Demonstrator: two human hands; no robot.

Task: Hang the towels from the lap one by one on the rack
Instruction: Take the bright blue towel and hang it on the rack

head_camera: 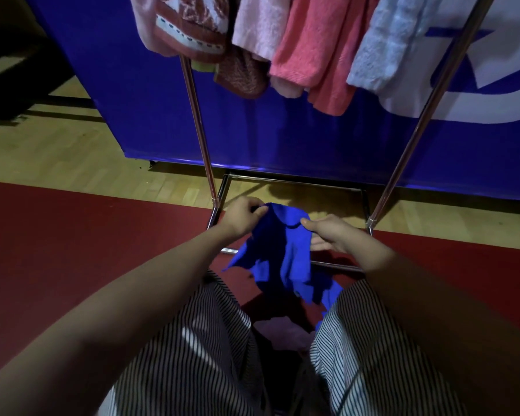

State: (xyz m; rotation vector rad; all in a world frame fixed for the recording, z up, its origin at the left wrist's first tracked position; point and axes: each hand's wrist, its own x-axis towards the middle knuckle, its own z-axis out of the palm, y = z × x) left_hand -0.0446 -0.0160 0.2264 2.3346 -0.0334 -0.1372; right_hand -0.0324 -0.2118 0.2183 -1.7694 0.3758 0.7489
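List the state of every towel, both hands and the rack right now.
blue towel: crumpled, held up over the lap
left hand: pinches the blue towel's top edge
right hand: grips the blue towel's other side
pink towel: bunched in the lap, not hung
rack: upright, towels hanging at it
patterned towel: hanging
pale pink towel: hanging
coral towel: hanging
light blue towel: hanging

**Legible markings.** We find no text, number or brand that can be read. The blue banner [150, 85] behind the rack [198, 121] carries a white field [517, 55] at its upper right edge. On this field lie large blue strokes [493, 87]. They are cut off by the frame and partly hidden by the hanging towels [315, 49], so we cannot make them out as letters.
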